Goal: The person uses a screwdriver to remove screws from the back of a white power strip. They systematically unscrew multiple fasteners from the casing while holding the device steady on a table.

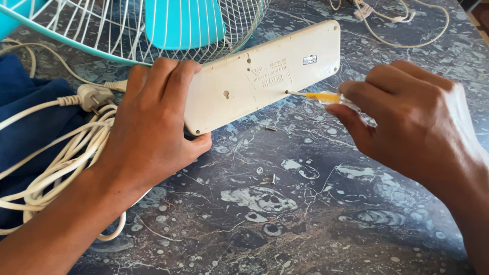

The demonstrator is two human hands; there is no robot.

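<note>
A cream plastic power strip (265,76) lies face down on the dark marbled floor (285,224), its back plate up. My left hand (153,122) grips its near end, fingers over the top and thumb under the corner. My right hand (407,127) holds a small yellow-handled screwdriver (321,97), whose metal tip touches the strip's back near the middle of its lower edge. Two small loose screws (272,179) lie on the floor below the strip.
A coiled white cable with a plug (94,95) rests on dark blue cloth (30,122) at the left. A turquoise fan with a white wire guard (168,25) stands behind the strip. Another thin cord (402,25) lies at the top right.
</note>
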